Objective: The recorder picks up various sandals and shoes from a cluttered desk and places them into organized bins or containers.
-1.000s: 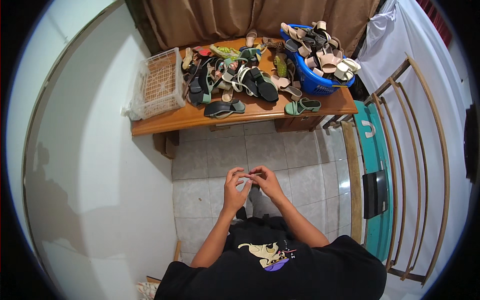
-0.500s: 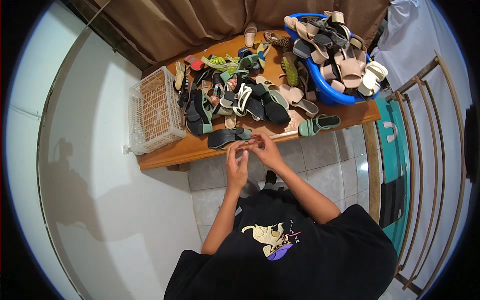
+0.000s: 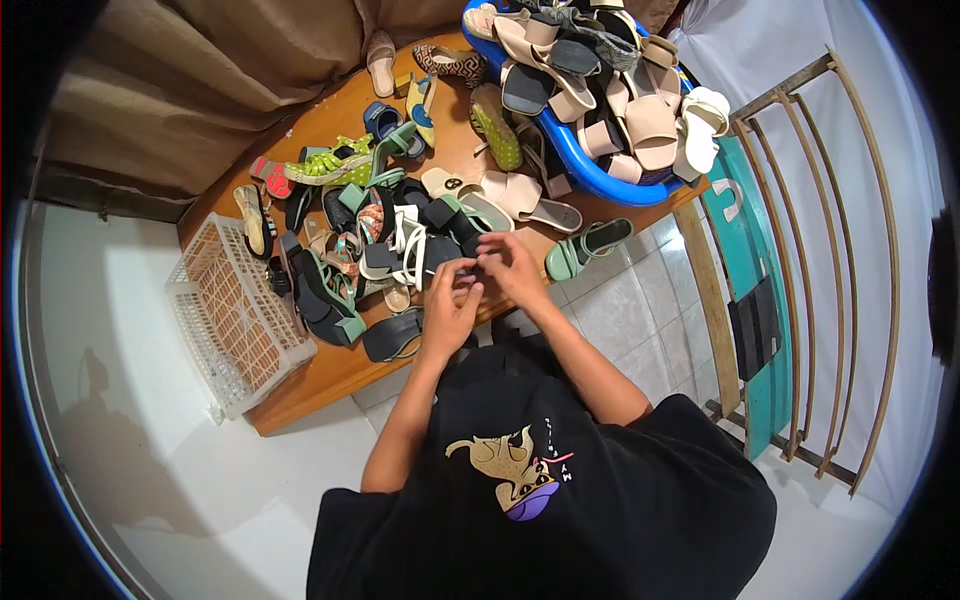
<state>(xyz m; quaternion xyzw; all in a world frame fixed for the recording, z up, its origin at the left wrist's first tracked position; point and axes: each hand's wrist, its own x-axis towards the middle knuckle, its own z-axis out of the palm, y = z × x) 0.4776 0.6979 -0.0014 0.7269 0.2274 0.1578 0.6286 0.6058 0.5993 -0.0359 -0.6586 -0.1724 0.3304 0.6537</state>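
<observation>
At the table's front edge my left hand [image 3: 453,308] and my right hand [image 3: 514,273] are raised close together, fingertips nearly meeting. Fingers on both are bent but apart, and I make out nothing held in them. Just beyond lies a heap of sandals, among them a white-strapped sandal [image 3: 408,252] and a black-soled sandal with green straps [image 3: 325,305]. To the left of my left hand a dark sandal [image 3: 394,336] rests on the wooden table [image 3: 330,368]. Right of my right hand sits a green sandal [image 3: 588,250] with a dark insole.
A white plastic crate [image 3: 232,315] stands at the table's left end. Farther right a blue tub [image 3: 600,183] overflows with beige, black and white shoes. Beyond the table's right end are a teal panel [image 3: 750,240] and a wooden rack [image 3: 868,290]. Brown curtains [image 3: 200,110] hang behind.
The view has turned, so the table and shoes sit farther left and tilted. My hands, earlier over the dark sandal by the edge, are now to its right, with fingers slightly shifted.
</observation>
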